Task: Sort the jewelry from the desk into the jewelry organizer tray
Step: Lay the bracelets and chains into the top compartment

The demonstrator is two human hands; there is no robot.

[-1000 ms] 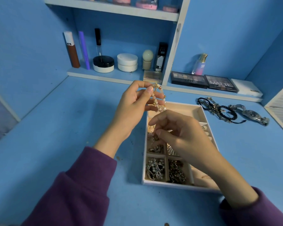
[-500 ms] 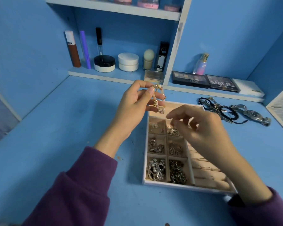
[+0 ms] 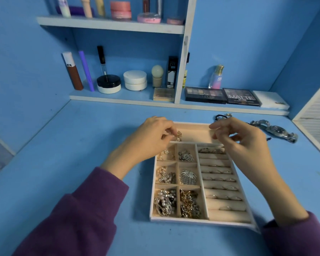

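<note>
Left grip (image 3: 151, 137) pinches a small gold trinket (image 3: 178, 136), jewelry organizer tray (image 3: 192, 221) just beneath it; right grip (image 3: 242, 140) half-curled, whether it holds anything unclear.

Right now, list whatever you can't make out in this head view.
Head view:
- Gold jewelry piece: blurred, half behind the left hand fingers pinching it; type unclear.
- Right hand: fingertips blurred; holding anything, cannot tell.
- Black bracelet: mostly behind right hand.
- Organizer tray: far-left small compartment partly under left hand.

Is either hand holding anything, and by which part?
The left hand pinches a gold jewelry piece by one end, over the tray. Whether the right hand, fingers curled, holds anything cannot be told.
</note>
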